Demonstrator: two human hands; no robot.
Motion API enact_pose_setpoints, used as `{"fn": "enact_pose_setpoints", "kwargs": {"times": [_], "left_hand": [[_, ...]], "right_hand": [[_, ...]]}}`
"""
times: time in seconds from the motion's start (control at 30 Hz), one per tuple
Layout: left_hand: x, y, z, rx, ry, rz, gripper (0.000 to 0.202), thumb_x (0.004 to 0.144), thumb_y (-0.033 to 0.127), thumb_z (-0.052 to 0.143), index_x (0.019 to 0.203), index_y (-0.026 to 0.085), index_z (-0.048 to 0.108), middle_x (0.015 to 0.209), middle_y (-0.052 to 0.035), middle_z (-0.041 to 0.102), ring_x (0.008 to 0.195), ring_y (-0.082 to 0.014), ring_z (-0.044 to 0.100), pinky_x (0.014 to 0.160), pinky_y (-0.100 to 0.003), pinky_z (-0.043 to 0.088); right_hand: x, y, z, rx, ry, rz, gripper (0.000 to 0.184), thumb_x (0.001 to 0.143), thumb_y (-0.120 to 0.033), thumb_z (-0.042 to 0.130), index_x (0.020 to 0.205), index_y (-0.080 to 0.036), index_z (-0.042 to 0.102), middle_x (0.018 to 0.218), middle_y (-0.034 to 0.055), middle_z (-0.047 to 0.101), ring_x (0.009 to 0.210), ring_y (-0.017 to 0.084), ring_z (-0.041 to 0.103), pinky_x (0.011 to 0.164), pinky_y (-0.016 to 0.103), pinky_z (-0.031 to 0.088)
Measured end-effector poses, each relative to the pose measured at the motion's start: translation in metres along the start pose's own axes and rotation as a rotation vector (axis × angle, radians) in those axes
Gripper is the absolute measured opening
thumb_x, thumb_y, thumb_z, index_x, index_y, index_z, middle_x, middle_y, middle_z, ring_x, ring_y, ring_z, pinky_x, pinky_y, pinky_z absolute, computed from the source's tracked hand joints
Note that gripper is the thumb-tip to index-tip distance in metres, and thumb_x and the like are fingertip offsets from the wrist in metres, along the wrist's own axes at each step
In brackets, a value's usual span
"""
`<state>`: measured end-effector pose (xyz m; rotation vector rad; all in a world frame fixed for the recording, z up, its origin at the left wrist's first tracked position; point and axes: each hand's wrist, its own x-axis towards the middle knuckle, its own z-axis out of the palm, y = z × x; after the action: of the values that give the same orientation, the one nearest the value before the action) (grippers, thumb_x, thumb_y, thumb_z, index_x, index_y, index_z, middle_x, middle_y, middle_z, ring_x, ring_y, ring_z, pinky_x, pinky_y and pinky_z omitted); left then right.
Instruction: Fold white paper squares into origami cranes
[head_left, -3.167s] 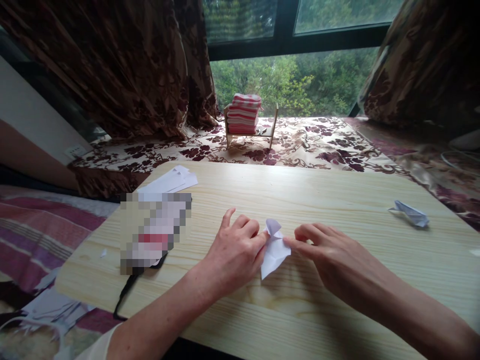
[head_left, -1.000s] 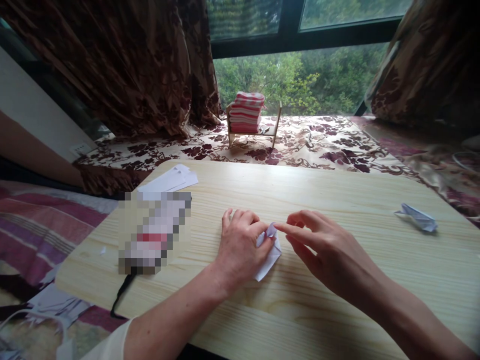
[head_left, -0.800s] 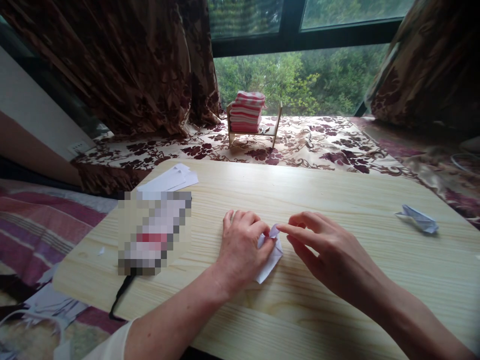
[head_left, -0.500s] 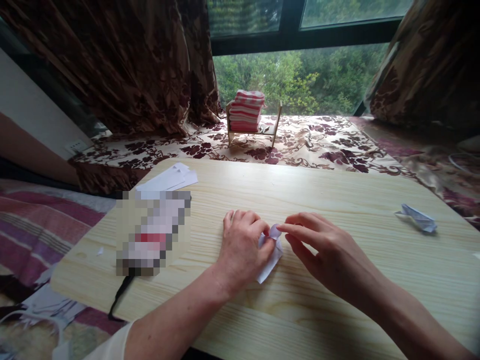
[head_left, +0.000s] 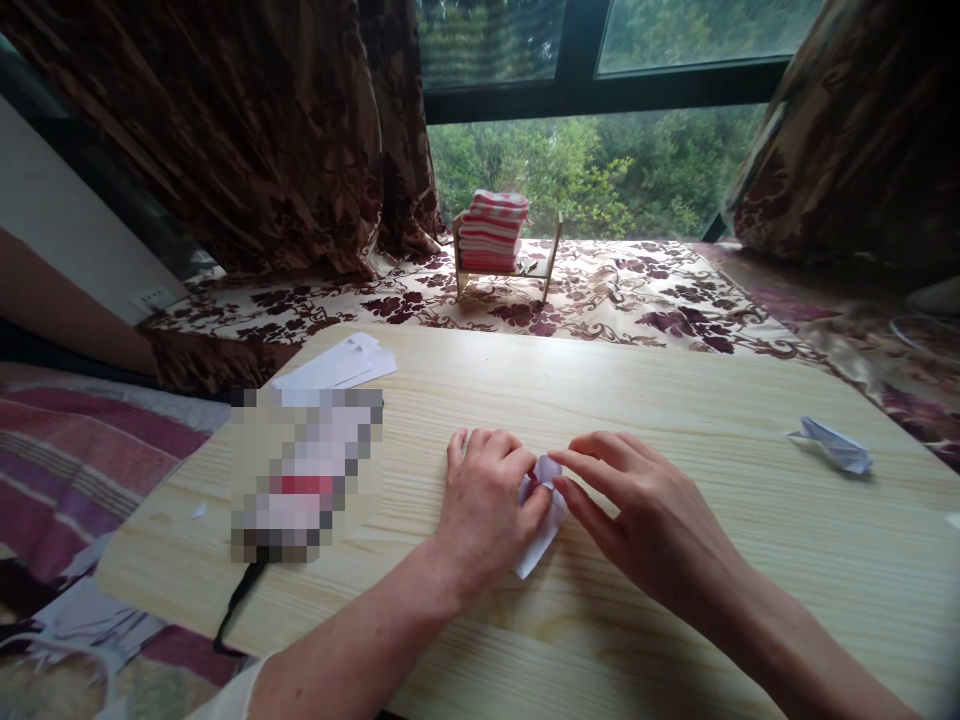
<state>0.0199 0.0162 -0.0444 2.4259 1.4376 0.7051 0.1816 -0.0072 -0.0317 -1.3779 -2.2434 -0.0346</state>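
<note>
A small piece of folded white paper (head_left: 541, 540) lies on the wooden table, its upper flap raised. My left hand (head_left: 486, 490) is closed on it, thumb and index finger pinching the paper near its middle and partly covering it. From the other side, my right hand (head_left: 637, 490) has its thumb and index fingertips at the raised flap, pinching its right edge. Farther right rests a folded paper shape (head_left: 836, 446) with a pointed end, apart from both hands.
White paper strips (head_left: 334, 365) lie at the table's (head_left: 675, 400) far left. Below them is a blurred-out object (head_left: 307, 480) with a black strap (head_left: 238, 605). A small wooden rack (head_left: 551, 265) holding folded striped cloths (head_left: 491, 232) stands on the windowsill.
My right thumb and index finger have closed in on the paper's raised flap. My left hand keeps its grip, and the view has tipped slightly upward.
</note>
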Motion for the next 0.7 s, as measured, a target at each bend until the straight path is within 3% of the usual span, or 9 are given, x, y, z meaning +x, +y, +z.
{"fn": "enact_pose_setpoints", "kwargs": {"times": [0.7], "left_hand": [[-0.0001, -0.0015, 0.0033, -0.02, 0.021, -0.036, 0.007, 0.076, 0.024, 0.061, 0.074, 0.019, 0.058, 0.087, -0.0025, 0.058, 0.091, -0.0209, 0.049, 0.095, -0.042, 0.033]], "right_hand": [[-0.009, 0.0034, 0.0034, 0.057, -0.094, -0.073, 0.038, 0.086, -0.008, 0.043, 0.116, -0.02, 0.062, 0.095, 0.0111, 0.061, 0.084, 0.024, 0.053, 0.07, 0.038, 0.047]]}}
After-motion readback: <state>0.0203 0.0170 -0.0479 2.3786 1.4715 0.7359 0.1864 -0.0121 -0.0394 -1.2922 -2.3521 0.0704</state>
